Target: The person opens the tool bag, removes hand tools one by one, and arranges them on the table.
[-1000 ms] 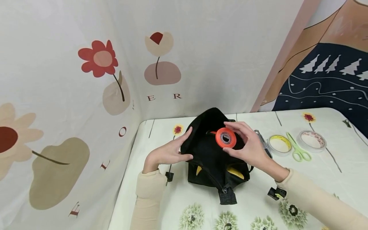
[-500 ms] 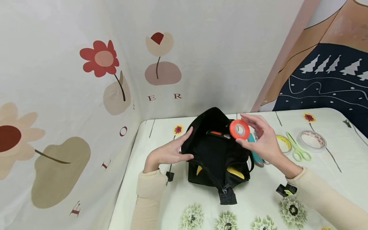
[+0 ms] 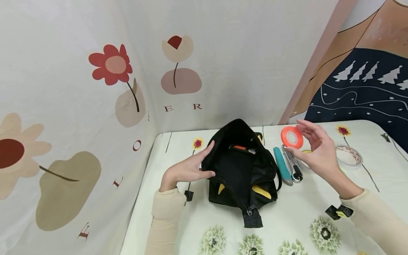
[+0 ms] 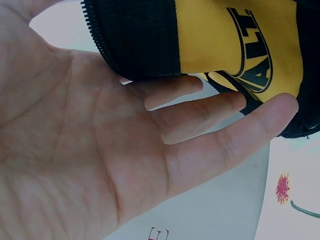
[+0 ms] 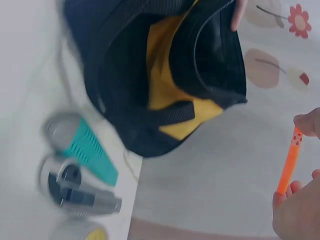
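Observation:
In the head view a black bag (image 3: 232, 170) with yellow patches stands with its mouth wide open. My left hand (image 3: 188, 166) rests against its left side, thumb by the rim; the left wrist view shows straight fingers (image 4: 215, 150) along its yellow outer face (image 4: 210, 35). To the right of the bag my right hand (image 3: 320, 152) pinches an orange-red roll of tape (image 3: 292, 137) by its edges, thumb below and fingers above. The right wrist view shows this tape (image 5: 290, 162) edge-on. Inside the bag lies an orange-and-black tool (image 3: 242, 149) with a silver end.
A teal utility knife (image 3: 282, 166) and a grey utility knife (image 3: 294, 165) lie right of the bag. A yellow-cored tape roll is partly behind my right hand, and green scissors are mostly hidden. Farther right sits a clear tape roll (image 3: 349, 156). A printed fabric wall (image 3: 242, 63) rises behind.
My right hand has carried the orange-red tape from over the bag's mouth to the right, above the knives. The orange-and-black tool inside has come into view. My left hand has stayed put.

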Demonstrator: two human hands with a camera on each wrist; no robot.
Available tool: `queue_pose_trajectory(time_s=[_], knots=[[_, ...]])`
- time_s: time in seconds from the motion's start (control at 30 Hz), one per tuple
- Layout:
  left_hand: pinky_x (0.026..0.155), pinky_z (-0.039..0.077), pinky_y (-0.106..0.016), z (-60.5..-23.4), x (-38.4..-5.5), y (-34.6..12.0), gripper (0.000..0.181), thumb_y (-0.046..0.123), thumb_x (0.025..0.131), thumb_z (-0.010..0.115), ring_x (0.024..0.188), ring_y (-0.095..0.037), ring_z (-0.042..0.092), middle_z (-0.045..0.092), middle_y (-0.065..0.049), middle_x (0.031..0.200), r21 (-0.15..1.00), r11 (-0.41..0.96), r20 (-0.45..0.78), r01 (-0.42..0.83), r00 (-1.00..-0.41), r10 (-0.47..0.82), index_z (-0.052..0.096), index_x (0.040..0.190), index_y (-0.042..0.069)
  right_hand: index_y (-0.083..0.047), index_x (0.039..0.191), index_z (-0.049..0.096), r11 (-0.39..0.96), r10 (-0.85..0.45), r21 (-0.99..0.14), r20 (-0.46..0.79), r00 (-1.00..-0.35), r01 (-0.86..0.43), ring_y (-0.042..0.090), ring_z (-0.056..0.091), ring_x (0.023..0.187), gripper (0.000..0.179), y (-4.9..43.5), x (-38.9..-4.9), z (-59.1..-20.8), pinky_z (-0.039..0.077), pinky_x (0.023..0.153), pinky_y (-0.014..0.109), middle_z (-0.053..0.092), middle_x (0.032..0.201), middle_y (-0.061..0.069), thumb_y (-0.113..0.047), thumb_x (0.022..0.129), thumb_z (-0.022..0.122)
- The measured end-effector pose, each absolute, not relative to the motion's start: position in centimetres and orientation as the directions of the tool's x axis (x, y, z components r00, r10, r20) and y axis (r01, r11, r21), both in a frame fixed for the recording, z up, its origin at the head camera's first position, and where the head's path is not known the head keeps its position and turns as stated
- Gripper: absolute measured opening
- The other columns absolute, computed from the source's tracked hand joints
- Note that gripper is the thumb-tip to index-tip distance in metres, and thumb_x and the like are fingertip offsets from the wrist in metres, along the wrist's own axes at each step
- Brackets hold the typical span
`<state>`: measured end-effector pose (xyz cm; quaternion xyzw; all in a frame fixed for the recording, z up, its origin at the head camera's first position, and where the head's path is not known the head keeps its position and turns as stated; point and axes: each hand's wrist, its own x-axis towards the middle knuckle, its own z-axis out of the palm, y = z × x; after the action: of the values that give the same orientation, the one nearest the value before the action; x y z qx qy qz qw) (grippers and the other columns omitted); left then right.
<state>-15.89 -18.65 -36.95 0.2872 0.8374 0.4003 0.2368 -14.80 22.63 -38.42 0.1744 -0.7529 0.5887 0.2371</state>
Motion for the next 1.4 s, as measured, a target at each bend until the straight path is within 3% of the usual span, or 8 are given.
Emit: queue_pose_trajectory(time_s=[0.43,0.87,1.4], knots=[[0.135,0.018,-0.060,-36.9,-15.8,-18.5,0.104,0.017,0.108,0.069,0.172,-0.030,0.003,-0.002,-0.008,0.187,0.820,0.503,-0.170,0.272,-0.724,0.669,-0.006,0.179,0.013,-0.005,0.159,0.059,0.403,0.150,-0.794,0.548,-0.823,-0.455,0.007,0.060,0.125,0.102,27.7,-14.7,-39.3,0.045,0.110,0.010,0.064,0.133,-0.014,0.039,0.069,0.077],[0.135,0.017,-0.060,-36.9,-15.8,-18.6,0.105,0.018,0.108,0.070,0.172,-0.031,0.002,-0.003,-0.008,0.187,0.818,0.507,-0.175,0.271,-0.723,0.668,-0.006,0.179,0.013,-0.008,0.158,0.060,0.444,0.257,-0.804,0.537,-0.803,-0.396,0.003,0.061,0.124,0.101,31.2,-14.1,-39.4,0.045,0.111,0.011,0.063,0.132,-0.015,0.040,0.070,0.073],[0.135,0.019,-0.060,-36.8,-15.7,-18.5,0.104,0.017,0.108,0.071,0.172,-0.032,0.003,-0.003,-0.010,0.187,0.821,0.504,-0.174,0.269,-0.722,0.670,-0.005,0.179,0.010,-0.017,0.163,0.055,0.585,0.361,-0.770,0.528,-0.769,-0.254,-0.006,0.051,0.126,0.093,35.9,-13.7,-41.2,0.038,0.117,0.011,0.050,0.132,-0.028,0.027,0.084,0.075]])
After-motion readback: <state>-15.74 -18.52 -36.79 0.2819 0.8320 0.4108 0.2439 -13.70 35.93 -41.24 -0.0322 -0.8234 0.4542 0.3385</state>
